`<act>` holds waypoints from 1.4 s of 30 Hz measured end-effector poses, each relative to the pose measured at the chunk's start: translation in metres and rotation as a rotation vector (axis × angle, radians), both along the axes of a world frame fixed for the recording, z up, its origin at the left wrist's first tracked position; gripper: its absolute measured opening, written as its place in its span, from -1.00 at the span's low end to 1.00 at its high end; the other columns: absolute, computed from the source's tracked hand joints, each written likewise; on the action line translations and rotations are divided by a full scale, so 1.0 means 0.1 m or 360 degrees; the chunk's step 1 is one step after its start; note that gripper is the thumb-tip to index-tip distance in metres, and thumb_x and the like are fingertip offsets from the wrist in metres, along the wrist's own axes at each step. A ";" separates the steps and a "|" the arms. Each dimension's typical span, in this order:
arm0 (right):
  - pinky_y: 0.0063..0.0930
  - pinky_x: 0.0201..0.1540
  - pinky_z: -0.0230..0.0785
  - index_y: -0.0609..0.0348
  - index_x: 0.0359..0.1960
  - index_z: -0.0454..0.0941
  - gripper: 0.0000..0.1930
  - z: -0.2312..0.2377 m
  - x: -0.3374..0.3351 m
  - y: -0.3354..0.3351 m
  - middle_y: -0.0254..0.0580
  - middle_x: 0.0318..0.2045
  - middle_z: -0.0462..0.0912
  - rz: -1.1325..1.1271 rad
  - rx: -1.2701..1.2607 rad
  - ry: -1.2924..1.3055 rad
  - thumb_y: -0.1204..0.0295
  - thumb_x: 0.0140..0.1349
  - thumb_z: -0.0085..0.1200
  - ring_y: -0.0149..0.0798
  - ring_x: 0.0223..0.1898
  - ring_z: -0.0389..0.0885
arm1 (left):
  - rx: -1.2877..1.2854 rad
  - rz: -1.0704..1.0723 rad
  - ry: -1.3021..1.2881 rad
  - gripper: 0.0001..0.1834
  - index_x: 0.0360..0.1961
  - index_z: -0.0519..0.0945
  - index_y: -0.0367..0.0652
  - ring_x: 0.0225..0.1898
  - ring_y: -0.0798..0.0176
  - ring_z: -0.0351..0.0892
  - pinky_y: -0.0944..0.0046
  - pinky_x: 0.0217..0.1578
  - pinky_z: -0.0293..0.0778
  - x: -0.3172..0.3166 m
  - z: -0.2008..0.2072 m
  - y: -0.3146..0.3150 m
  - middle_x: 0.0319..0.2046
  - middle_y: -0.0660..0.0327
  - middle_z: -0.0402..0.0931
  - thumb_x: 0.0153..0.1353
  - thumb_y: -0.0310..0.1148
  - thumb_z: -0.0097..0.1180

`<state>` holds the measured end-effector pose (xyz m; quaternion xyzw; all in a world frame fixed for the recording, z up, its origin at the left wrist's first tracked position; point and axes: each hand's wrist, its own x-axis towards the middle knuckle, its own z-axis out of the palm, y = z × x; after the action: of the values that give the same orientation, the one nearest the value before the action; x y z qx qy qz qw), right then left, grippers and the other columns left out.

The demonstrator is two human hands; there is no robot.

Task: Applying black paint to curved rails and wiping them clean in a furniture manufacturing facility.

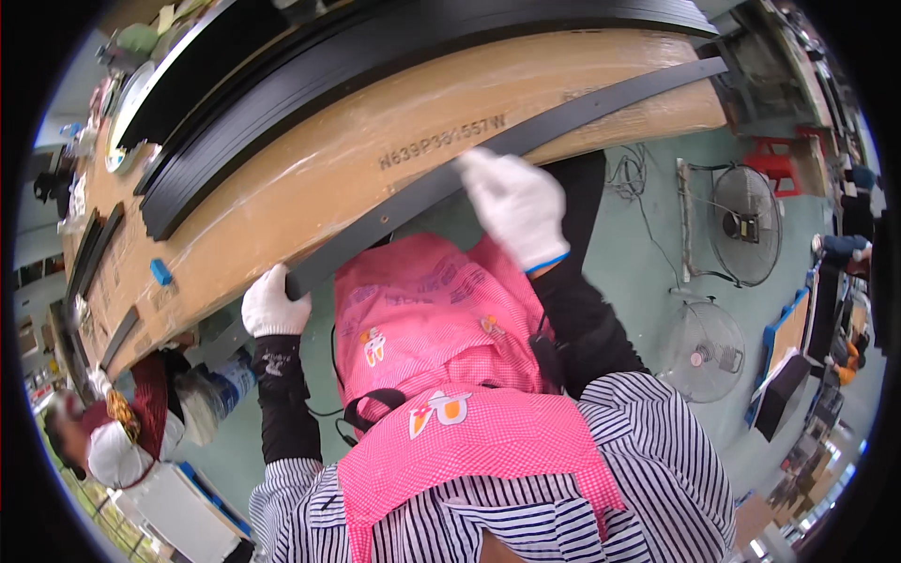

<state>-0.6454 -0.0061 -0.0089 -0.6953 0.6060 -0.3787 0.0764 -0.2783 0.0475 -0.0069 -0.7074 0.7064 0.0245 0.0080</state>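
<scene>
Reaching to the table's (310,211) left end, a co-worker (150,389) in a dark red sleeve has a gloved hand close to its edge, with clear bags (202,399) just beside, below the table. Short dark strips (120,336) lie on the table's left part, and a small blue block (160,272) sits near them. A stack of long black strips (310,103) fills much of the table's far side, leaving a band of cardboard on the near side. At the table's near edge, the gloved left hand (277,305) is clamped on the left end of the long grey strip (404,206). This strip slants along that edge, its right part over the table top. A pink apron (422,310) is just below the table's near edge. The gloved right hand (516,206) is blurred over the strip's middle, fingers together; whether it grips, I cannot tell. Right of the table, a loose cable (638,178) trails across the floor toward two fans, one caged on a frame (746,225), one paler (704,352). A red stool (774,167) stands beyond the table's right end.
</scene>
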 end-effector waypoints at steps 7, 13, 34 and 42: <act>-0.24 0.01 0.59 0.06 -0.04 0.79 -0.64 -0.05 -2.24 -0.53 -0.07 -0.10 0.80 -0.1314 0.0013 0.0092 0.09 0.45 0.11 0.04 -0.07 0.77 | -0.0003 -0.0057 0.0045 -0.70 -0.38 0.60 -0.09 -0.29 -0.14 0.68 -0.05 -0.26 0.57 -0.07 -0.03 -0.09 -0.42 0.04 0.64 -0.08 -0.24 0.47; -0.17 -0.30 0.56 -0.07 -0.15 0.66 -0.88 0.13 -0.20 0.03 -0.19 -0.39 0.65 -0.0032 -0.0241 -0.0279 0.30 0.38 0.11 -0.04 -0.36 0.69 | 0.0009 -0.0084 -0.0002 -0.69 -0.43 0.54 -0.13 -0.32 -0.22 0.62 -0.09 -0.31 0.52 0.24 0.08 0.18 -0.45 0.00 0.58 -0.08 -0.26 0.44; -0.21 0.14 0.50 0.33 0.01 0.72 -0.53 -0.36 -3.33 -1.03 0.19 -0.05 0.76 -0.1605 -0.0344 -0.0697 0.12 0.39 0.13 0.08 0.01 0.76 | 0.0175 0.0310 -0.0211 -0.67 -0.29 0.60 -0.11 -0.18 -0.15 0.66 -0.04 -0.11 0.56 1.62 0.06 1.16 -0.33 0.03 0.64 -0.12 -0.43 0.43; -0.29 -0.14 0.52 0.26 -0.17 0.63 -0.75 0.39 -1.77 -1.13 0.00 -0.34 0.70 -0.0478 -0.0178 -0.0595 0.28 0.44 0.19 -0.11 -0.31 0.68 | 0.0024 -0.0148 0.0345 -0.50 -0.12 0.62 -0.07 -0.19 -0.09 0.71 0.02 -0.15 0.61 0.21 0.31 0.51 -0.28 0.11 0.68 -0.17 -0.36 0.52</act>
<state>-0.8220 -0.1191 0.0297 -0.5185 0.6559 -0.5410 0.0914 -0.2574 0.0988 0.0239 -0.6669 0.7350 0.1057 -0.0621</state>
